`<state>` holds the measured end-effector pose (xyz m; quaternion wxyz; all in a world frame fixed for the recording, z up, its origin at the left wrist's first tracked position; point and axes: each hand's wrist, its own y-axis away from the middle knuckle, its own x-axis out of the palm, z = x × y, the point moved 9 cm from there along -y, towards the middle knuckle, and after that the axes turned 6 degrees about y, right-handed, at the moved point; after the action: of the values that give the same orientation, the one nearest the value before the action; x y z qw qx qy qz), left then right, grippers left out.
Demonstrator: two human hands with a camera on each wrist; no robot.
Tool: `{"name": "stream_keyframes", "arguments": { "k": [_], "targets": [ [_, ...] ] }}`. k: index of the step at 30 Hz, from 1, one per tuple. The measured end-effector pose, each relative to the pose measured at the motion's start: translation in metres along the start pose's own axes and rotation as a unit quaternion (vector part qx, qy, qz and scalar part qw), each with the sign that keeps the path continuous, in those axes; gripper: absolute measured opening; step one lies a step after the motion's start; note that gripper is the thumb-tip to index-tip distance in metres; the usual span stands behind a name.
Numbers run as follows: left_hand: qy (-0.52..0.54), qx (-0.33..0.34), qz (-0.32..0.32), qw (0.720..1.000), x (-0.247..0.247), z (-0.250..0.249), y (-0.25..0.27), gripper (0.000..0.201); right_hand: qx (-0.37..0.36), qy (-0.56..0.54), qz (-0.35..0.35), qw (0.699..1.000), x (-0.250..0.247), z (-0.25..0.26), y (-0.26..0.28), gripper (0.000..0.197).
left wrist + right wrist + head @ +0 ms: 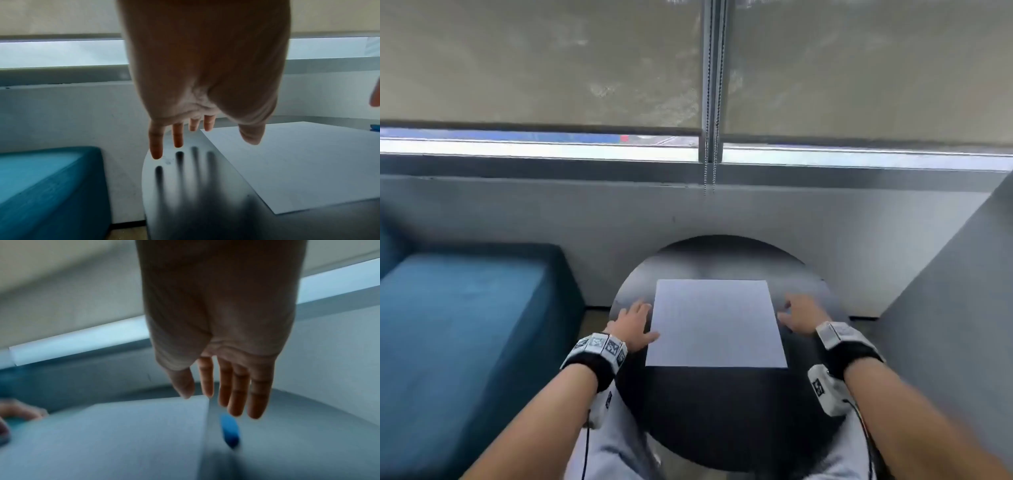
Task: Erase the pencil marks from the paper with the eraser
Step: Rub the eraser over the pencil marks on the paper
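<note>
Forearms frame a round table [722,411]. Paper [715,322] lies centred on it, pencil marks too faint to tell. Left hand [635,323], fingers spread, empty, hovers just beside its left edge. Right hand [226,369], fingers straight, empty, hovers over the blue eraser [230,430], just right of the paper, long axis along that edge; this hand is nearer.

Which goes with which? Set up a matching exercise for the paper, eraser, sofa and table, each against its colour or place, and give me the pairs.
Column one:
1. paper
2. eraser
3. sofa
4. table

Column two:
A. teal, left of the table
B. dark and round
C. white, lying between the two hands
D. blue, just right of the paper, under the right hand

Pairs: 1-C, 2-D, 3-A, 4-B
</note>
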<state>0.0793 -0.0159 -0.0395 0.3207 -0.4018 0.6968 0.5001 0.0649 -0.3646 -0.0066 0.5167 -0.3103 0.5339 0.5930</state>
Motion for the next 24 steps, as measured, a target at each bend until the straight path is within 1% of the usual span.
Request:
{"name": "stream_keyframes", "arguments": {
  "k": [2, 4, 6, 9, 11, 14, 16, 19, 22, 24],
  "targets": [
    [-0.008, 0.010, 0.001, 1.000, -0.002, -0.005, 0.000, 0.075, 0.054, 0.017, 0.002, 0.998, 0.013, -0.017, 0.000, 0.018],
    [-0.019, 0.028, 0.014, 0.999, -0.004, -0.011, -0.004, 0.083, 0.090, 0.009, -0.006, 0.996, 0.022, -0.029, -0.004, 0.027],
    [-0.024, 0.049, 0.035, 0.998, -0.001, -0.012, -0.011, 0.094, 0.097, -0.003, -0.020, 0.995, 0.024, -0.033, -0.009, 0.035],
    [-0.053, 0.074, 0.055, 0.994, 0.004, -0.006, -0.021, 0.109, 0.113, -0.029, -0.049, 0.992, 0.025, -0.044, -0.020, 0.033],
    [-0.079, 0.092, 0.060, 0.991, 0.010, -0.004, -0.021, 0.111, 0.127, -0.056, -0.050, 0.989, 0.029, -0.050, -0.019, 0.029],
    [-0.105, 0.114, 0.046, 0.987, 0.014, -0.002, -0.021, 0.111, 0.121, -0.076, -0.049, 0.988, 0.024, -0.046, -0.019, 0.020],
    [-0.114, 0.123, 0.041, 0.985, 0.017, -0.006, -0.017, 0.111, 0.096, -0.079, -0.057, 0.991, 0.015, -0.029, -0.018, 0.017],
    [-0.117, 0.138, 0.024, 0.983, 0.025, -0.013, -0.008, 0.115, -0.011, -0.112, -0.063, 0.992, 0.003, 0.025, -0.011, 0.018],
    [-0.118, 0.141, 0.025, 0.983, 0.038, -0.020, 0.003, 0.120, -0.109, -0.140, -0.005, 0.984, 0.017, 0.089, 0.012, 0.017],
    [-0.131, 0.147, 0.020, 0.980, 0.043, -0.022, 0.008, 0.124, -0.150, -0.139, 0.032, 0.978, 0.035, 0.118, 0.024, 0.016]
  ]
}}
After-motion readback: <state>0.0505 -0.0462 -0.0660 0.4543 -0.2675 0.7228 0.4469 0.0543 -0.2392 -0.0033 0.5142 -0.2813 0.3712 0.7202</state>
